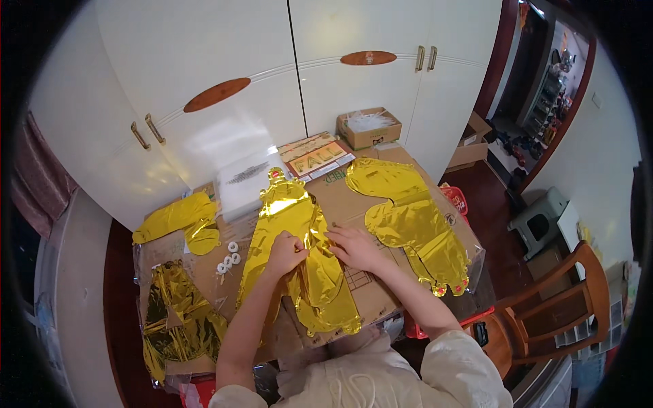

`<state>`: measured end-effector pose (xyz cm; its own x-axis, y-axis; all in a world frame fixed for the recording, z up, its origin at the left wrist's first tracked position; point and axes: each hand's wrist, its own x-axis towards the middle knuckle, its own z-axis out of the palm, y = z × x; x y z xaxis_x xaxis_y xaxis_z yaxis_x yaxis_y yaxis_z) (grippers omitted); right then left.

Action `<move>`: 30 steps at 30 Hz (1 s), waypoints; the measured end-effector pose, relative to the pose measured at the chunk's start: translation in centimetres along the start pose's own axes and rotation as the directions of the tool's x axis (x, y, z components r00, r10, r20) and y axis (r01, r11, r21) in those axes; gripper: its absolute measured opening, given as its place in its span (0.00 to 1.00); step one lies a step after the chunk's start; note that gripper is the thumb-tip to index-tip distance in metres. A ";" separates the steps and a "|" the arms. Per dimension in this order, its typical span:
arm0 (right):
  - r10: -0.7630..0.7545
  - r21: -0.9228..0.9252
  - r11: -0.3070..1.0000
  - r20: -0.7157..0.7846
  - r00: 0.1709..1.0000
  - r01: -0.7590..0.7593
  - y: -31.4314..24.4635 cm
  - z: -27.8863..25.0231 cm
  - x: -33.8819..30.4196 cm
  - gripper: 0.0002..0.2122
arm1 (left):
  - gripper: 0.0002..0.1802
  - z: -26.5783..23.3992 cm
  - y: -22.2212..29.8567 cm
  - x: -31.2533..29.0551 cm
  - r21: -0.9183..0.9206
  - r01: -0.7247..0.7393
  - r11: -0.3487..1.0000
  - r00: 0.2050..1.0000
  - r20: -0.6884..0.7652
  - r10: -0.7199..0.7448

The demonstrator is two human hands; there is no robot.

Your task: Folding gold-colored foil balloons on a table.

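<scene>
A flat gold foil balloon (266, 228), narrow at the far end and split into two legs, lies before me on the cardboard-covered table. My left hand (287, 253) is closed on the foil near its middle, thumb and fingers pinched together. Fingers spread, my right hand (355, 248) rests against the balloon's right edge. A second gold foil balloon (411, 217) with a curved outline lies to the right. At the far left is a smaller bent gold foil balloon (183, 219). Crumpled gold foil (178, 316) sits at the near left.
Several small white rolls (232, 258) lie left of the middle balloon. Farther back are a stack of clear plastic bags (245, 190), a printed orange card (316, 158) and an open carton (371, 138). White cabinets (367, 88) border the table; a wooden chair (554, 299) stands at right.
</scene>
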<state>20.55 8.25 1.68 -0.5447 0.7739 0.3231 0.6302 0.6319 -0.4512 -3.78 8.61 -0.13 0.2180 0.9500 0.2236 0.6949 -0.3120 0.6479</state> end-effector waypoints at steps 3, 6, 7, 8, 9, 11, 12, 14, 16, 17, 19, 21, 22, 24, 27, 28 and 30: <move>-0.044 -0.085 0.995 0.050 0.998 0.048 1.0 0.9 0.3 0.21 | 0.12 0.3 -0.5 0.1 0.013 -0.022 1.000 1.000 -0.019 0.022; -0.081 -0.136 0.987 0.068 0.994 0.090 1.3 1.1 -0.2 0.22 | 0.12 0.3 -0.4 0.0 0.009 -0.006 1.000 1.000 -0.022 0.006; -0.090 -0.152 0.983 0.069 0.994 0.100 1.4 1.0 -0.3 0.22 | 0.13 0.2 -0.3 0.0 0.006 0.009 1.000 1.000 -0.005 -0.008; -0.090 -0.152 0.983 0.072 0.993 0.100 1.4 1.0 -0.5 0.22 | 0.13 0.0 0.0 0.0 0.003 0.021 1.000 1.000 0.014 -0.021; -0.090 -0.153 0.983 0.074 0.993 0.101 1.4 1.0 -0.6 0.22 | 0.13 -0.1 0.1 0.0 0.000 0.033 0.999 0.999 0.033 -0.033; -0.093 -0.156 0.982 0.078 0.993 0.104 1.6 1.0 -0.8 0.23 | 0.13 -0.1 0.2 0.0 0.005 0.040 0.999 0.998 0.041 -0.040; -0.095 -0.157 0.982 0.080 0.992 0.107 1.7 1.1 -0.9 0.23 | 0.14 -0.1 0.2 0.0 0.009 0.043 0.999 0.998 0.045 -0.043; -0.098 -0.165 0.980 0.089 0.991 0.112 1.8 1.1 -1.1 0.24 | 0.14 0.0 0.1 0.1 0.013 0.049 0.999 0.998 0.041 -0.049; -0.100 -0.177 0.977 0.104 0.990 0.118 1.9 1.1 -1.4 0.25 | 0.14 0.0 -0.1 0.2 0.022 0.041 0.999 0.999 0.034 -0.041; -0.099 -0.183 0.976 0.119 0.988 0.120 2.0 1.0 -1.5 0.25 | 0.14 0.0 0.0 0.2 0.029 0.028 0.999 0.999 0.030 -0.029; -0.095 -0.195 0.973 0.148 0.984 0.123 2.1 0.8 -1.7 0.27 | 0.15 0.1 0.1 0.3 0.042 0.016 0.999 0.999 0.027 -0.017; -0.091 -0.217 0.967 0.199 0.976 0.135 1.8 0.1 -1.7 0.28 | 0.15 -0.1 0.3 0.2 0.056 0.021 0.998 0.999 0.025 -0.022; -0.089 -0.228 0.963 0.224 0.971 0.141 1.7 -0.1 -1.7 0.29 | 0.15 0.0 0.3 0.2 0.066 0.030 0.997 0.999 0.030 -0.032; -0.109 -0.245 0.956 0.216 0.970 0.162 2.1 0.1 -1.8 0.30 | 0.15 0.0 0.2 0.3 0.087 0.041 0.995 0.998 0.041 -0.045; -0.125 -0.258 0.949 0.227 0.966 0.183 2.4 0.1 -1.9 0.31 | 0.15 0.0 0.2 0.4 0.062 0.072 0.995 0.996 0.054 -0.075; -0.128 -0.260 0.947 0.233 0.964 0.189 2.4 0.1 -1.9 0.32 | 0.15 0.0 0.3 0.5 0.068 0.061 0.996 0.997 0.042 -0.064; -0.137 -0.271 0.941 0.245 0.960 0.203 2.5 0.1 -1.8 0.33 | 0.16 0.1 0.7 0.7 0.080 0.041 0.996 0.999 0.019 -0.042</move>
<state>23.10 8.41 -0.11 -0.7443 0.6463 0.1683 0.6325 0.7630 -0.1333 -3.08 9.03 0.36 0.2012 0.9624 0.1824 0.7561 -0.2709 0.5958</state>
